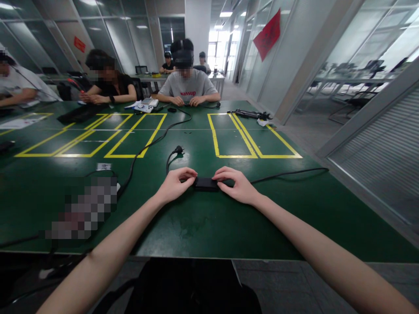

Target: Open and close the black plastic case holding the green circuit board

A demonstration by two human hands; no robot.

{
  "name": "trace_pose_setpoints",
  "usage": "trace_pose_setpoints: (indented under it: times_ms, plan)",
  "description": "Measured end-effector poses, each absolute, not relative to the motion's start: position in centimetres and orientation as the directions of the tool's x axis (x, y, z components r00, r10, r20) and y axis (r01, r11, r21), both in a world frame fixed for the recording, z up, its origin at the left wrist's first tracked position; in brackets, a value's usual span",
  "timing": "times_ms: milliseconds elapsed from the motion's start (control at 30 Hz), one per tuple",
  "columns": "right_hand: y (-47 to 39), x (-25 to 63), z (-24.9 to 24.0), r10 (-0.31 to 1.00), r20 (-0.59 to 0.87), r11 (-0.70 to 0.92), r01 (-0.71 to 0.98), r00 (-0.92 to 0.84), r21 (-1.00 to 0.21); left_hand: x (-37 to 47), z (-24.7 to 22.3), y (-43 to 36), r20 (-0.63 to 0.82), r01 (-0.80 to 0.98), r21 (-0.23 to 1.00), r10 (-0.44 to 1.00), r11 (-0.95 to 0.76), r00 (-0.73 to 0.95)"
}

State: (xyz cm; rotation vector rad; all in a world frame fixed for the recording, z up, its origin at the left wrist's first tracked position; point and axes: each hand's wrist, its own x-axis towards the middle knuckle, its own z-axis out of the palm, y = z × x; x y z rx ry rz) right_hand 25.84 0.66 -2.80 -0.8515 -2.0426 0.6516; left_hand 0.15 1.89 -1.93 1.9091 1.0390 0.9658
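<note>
A black power adapter (206, 184) lies on the green table in front of me, a hand at each end. My left hand (176, 184) pinches its left end between thumb and fingers. At the other end my right hand (236, 185) grips the same adapter with bent fingers. Past my left hand a short cord curves up to a black plug (178, 150) on the tabletop. From under my right hand a thin black cable (291, 173) runs off to the right.
A blurred-out object (85, 207) lies to the left, with a black cord beside it. Yellow tape outlines (235, 156) mark the green table (278, 209) farther off. A folded black tripod-like item (252, 114) lies at the back right. Several people (188, 87) sit across the table.
</note>
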Motion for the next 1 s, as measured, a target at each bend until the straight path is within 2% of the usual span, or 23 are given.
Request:
trace_pose_setpoints:
  times_ms: [333, 433, 533, 667, 867, 1000]
  plan:
    - [0.8, 25.6, -3.2, 0.766, 0.403, 0.637, 0.51, -0.501, -0.578, -0.1, -1.8, 1.7, 0.329, 0.508, 0.619, 0.785, -0.599, 0.525]
    - [0.6, 25.7, -3.0, 0.746, 0.394, 0.656, 0.494, -0.536, -0.57, 0.2, -1.9, 1.7, 0.297, 0.614, 0.48, 0.775, -0.627, 0.558]
    - [0.2, 25.7, -2.6, 0.702, 0.456, 0.707, 0.455, -0.548, -0.542, 0.7, -1.8, 1.4, 0.246, 0.677, 0.384, 0.776, -0.628, 0.58]
    - [-0.3, 25.3, -2.3, 0.682, 0.495, 0.73, 0.469, -0.538, -0.497, 1.0, -1.5, 1.0, 0.276, 0.663, 0.354, 0.751, -0.66, 0.6]
    - [-0.1, 25.0, -2.7, 0.74, 0.382, 0.671, 0.649, -0.553, -0.359, 1.0, -1.4, 0.8, 0.32, 0.638, 0.29, 0.701, -0.713, 0.637]
    - [-0.2, 25.0, -2.9, 0.718, 0.412, 0.685, 0.676, -0.562, -0.272, 1.3, -1.2, 0.4, 0.316, 0.635, 0.27, 0.69, -0.724, 0.651]
